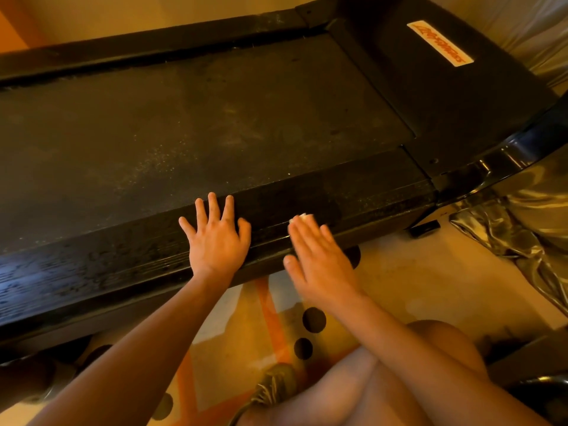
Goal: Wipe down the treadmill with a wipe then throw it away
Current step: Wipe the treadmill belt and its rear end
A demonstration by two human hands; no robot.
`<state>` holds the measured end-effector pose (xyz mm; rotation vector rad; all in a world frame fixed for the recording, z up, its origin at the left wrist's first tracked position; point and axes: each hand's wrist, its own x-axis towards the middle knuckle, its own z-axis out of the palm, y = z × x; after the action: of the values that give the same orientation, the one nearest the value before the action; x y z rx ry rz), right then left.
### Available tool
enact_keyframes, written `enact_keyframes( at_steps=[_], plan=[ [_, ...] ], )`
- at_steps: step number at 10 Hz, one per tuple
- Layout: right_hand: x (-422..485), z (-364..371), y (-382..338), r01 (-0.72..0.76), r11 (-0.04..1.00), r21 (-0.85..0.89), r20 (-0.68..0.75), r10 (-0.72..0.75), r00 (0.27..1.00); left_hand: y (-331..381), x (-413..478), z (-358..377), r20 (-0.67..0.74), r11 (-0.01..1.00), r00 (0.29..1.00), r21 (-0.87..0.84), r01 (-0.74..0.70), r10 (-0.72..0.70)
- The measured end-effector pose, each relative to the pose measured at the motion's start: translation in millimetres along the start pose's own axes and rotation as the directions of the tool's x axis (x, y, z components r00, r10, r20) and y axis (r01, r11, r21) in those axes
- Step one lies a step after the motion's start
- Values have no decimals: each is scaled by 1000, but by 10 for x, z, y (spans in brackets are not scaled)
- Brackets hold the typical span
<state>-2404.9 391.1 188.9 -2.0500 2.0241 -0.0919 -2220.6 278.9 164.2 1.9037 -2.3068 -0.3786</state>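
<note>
My fingers (212,207) lie straight on both hands, flat on the near side rail (353,192) of the dusty black treadmill (215,118).
My left hand (215,241) rests palm down on the rail, fingers spread apart, holding nothing. My right hand (316,259) lies just beside it, fingers straight and close together, pressing a small crumpled white wipe (302,217) against the rail; only a bit peeks out past my fingertips. A white label with red lettering (439,43) sits near the treadmill's far right corner. Below the rail's edge, my bare knee (430,348) and grey laced shoe (273,385) are above a pale floor mat with orange stripes and black dots (270,315).
</note>
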Motion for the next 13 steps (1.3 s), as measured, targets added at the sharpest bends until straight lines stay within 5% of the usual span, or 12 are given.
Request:
enact_keyframes(
  at_steps=[1, 3, 4, 6, 8, 10, 11, 13],
  plan=[
    [65, -6, -55, 57, 998, 6, 22, -57, 998, -5, -9, 3, -5, 1000, 1000, 6, 3, -3],
    [672, -204, 25, -149, 988, -34, -17, 148, 989, -9, 15, 15, -2, 1000, 1000, 0, 2, -2],
    [654, -139, -199, -12, 998, -54, 52, 15, 999, -8, 16, 27, -3, 1000, 1000, 14, 11, -11],
    [925, -326, 298, -241, 970, 12, -8, 241, 970, -9, 12, 17, -1, 1000, 1000, 9, 1, -1],
    [783, -228, -13, -2, 1000, -1, 64, 2, 998, -6, 8, 6, 9, 1000, 1000, 15, 10, -10],
    [969, -337, 214, -212, 977, 31, 15, 211, 977, 6, 9, -1, 15, 1000, 1000, -3, 5, -5],
    [729, -224, -72, -32, 999, 17, 58, 31, 998, 2, 11, -5, 13, 1000, 1000, 7, 14, -14],
    [803, -287, 303, -188, 982, -31, -16, 188, 982, -5, 0, 5, 8, 1000, 1000, 4, -5, 5]
  ],
)
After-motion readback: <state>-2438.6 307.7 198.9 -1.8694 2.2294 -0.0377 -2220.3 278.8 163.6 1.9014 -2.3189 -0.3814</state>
